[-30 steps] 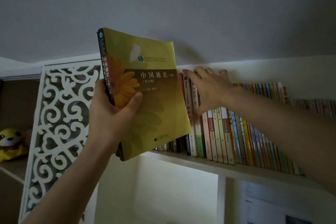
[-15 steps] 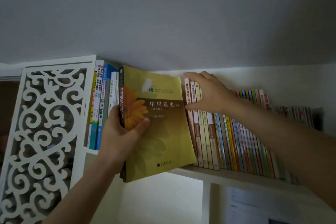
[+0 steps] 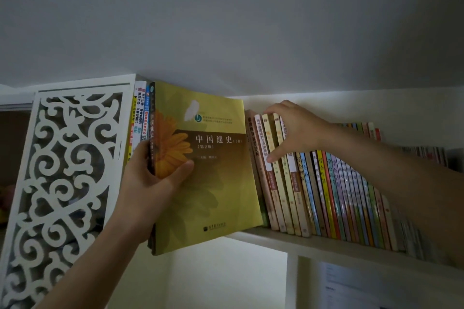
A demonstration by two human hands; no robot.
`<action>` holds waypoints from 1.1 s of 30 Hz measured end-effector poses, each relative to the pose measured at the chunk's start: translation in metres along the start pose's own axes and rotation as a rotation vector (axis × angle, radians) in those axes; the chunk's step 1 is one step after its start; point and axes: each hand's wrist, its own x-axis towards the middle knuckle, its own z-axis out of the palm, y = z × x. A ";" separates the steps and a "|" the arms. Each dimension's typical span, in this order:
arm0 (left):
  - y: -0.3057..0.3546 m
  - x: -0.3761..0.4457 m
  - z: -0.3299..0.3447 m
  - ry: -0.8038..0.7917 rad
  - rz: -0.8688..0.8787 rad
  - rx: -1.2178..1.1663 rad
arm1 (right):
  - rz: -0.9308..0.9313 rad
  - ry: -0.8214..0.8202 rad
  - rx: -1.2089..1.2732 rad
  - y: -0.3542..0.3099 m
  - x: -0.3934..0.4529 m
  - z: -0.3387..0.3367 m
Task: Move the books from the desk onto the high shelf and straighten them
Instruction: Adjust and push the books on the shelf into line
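The left hand (image 3: 153, 180) grips a yellow book (image 3: 213, 178) by its dark spine, thumb pressed across the front cover over the orange flower and fingers wrapped behind. The book stands upright and partly pushed into the high shelf (image 3: 313, 246), its lower corner hanging out past the shelf edge below the hand. Just beyond the fingers of that hand, a few white-spined books (image 3: 139, 118) stand against the white carved panel (image 3: 65, 183). On the far side of the yellow cover, the right hand (image 3: 296, 130) is spread over the tops and spines of a row of thin books (image 3: 326, 190), fingers on their upper edges and thumb on a spine, pressing them away from the yellow book; they lean slightly.
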 end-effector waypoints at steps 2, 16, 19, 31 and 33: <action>0.001 -0.001 0.000 -0.001 -0.007 -0.027 | -0.006 0.004 -0.002 0.003 -0.001 -0.004; -0.003 -0.005 0.013 -0.060 -0.075 -0.083 | -0.044 0.151 -0.025 0.005 0.002 -0.002; -0.002 -0.006 0.015 -0.054 -0.107 -0.114 | -0.021 0.150 0.061 0.007 -0.003 0.000; -0.004 -0.007 0.025 -0.043 -0.020 0.073 | -0.048 0.103 0.045 0.005 -0.001 0.003; -0.001 -0.011 0.028 -0.021 0.033 0.146 | -0.043 0.102 0.031 0.004 -0.002 0.005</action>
